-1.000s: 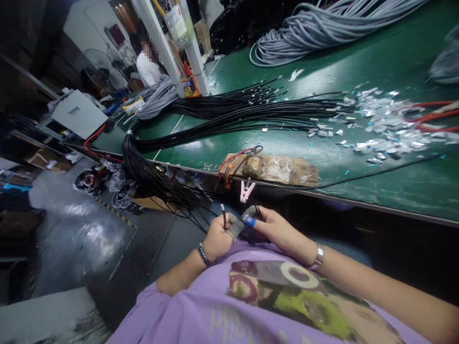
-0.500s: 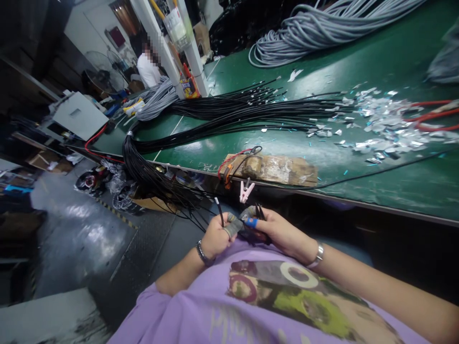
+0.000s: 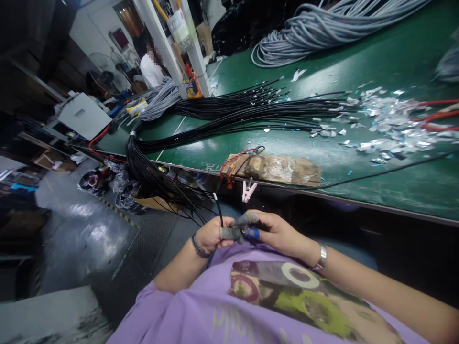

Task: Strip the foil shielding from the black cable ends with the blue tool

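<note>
My left hand point(image 3: 212, 235) is closed around a black cable point(image 3: 218, 210), whose white-tipped end sticks up above the thumb. Grey coverings wrap some of its fingertips. Close against it, my right hand point(image 3: 278, 234) pinches with its wrapped fingertips, one in blue tape, meeting the left ones in front of the shirt. What lies between the right fingertips is hidden. Beyond the hands, a pink clip point(image 3: 248, 191) hangs at the bench edge. Black cables point(image 3: 143, 165) from a tied bundle droop over that edge to the left of my hands.
The green bench point(image 3: 387, 191) carries long black cables point(image 3: 229, 122), a grey cable coil point(image 3: 304, 36), foil scraps point(image 3: 387, 119) and a taped wooden block point(image 3: 283, 169). A white post point(image 3: 161, 45) stands at the back. A person point(image 3: 150, 69) in white is farther off.
My right hand has turned, and the dark pointed tips that showed above it are out of sight. My fingertips remain together. The view has shifted slightly.
</note>
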The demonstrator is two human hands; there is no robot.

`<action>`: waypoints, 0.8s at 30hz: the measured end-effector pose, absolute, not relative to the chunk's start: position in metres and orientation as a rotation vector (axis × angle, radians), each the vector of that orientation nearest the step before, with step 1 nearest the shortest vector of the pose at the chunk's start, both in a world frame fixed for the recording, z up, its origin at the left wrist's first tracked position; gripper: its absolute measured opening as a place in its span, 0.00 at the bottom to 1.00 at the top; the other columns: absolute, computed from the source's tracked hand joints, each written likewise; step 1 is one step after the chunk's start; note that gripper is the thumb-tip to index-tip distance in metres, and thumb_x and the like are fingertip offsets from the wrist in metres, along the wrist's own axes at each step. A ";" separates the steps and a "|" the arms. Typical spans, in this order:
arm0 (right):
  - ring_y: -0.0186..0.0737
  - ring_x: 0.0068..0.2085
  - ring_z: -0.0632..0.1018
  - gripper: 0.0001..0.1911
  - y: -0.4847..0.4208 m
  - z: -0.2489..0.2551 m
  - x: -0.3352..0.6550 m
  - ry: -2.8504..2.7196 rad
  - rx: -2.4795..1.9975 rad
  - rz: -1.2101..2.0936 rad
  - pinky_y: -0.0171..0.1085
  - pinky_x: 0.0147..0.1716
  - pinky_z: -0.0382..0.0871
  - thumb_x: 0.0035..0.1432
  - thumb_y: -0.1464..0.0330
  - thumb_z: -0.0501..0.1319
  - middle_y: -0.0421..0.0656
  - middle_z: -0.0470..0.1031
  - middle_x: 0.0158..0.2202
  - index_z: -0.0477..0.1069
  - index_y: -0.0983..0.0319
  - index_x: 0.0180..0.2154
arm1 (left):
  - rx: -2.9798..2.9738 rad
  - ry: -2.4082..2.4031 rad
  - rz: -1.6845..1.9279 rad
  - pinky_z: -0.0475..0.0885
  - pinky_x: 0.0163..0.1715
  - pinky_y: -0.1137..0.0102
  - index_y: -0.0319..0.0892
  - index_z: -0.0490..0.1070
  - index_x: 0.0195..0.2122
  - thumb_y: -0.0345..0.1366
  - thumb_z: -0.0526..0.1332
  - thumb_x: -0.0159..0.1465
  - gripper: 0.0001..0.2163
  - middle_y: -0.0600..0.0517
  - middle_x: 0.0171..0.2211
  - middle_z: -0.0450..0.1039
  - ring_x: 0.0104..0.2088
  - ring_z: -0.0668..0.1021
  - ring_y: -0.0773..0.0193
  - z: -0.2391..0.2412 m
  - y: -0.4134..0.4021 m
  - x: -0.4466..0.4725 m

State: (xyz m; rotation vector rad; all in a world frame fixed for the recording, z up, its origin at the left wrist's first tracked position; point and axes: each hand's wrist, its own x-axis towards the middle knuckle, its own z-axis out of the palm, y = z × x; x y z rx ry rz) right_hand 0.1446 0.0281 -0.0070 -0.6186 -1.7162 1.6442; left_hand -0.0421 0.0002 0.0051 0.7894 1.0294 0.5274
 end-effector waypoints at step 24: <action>0.25 0.16 0.59 0.09 0.042 -0.015 0.152 -1.074 -1.026 2.222 0.29 0.14 0.45 0.35 0.67 0.65 0.35 0.67 0.16 0.69 0.63 0.23 | 1.109 1.281 0.692 0.55 0.15 0.78 0.38 0.65 0.19 0.50 0.71 0.41 0.21 0.60 0.11 0.60 0.13 0.60 0.76 0.012 0.005 -0.027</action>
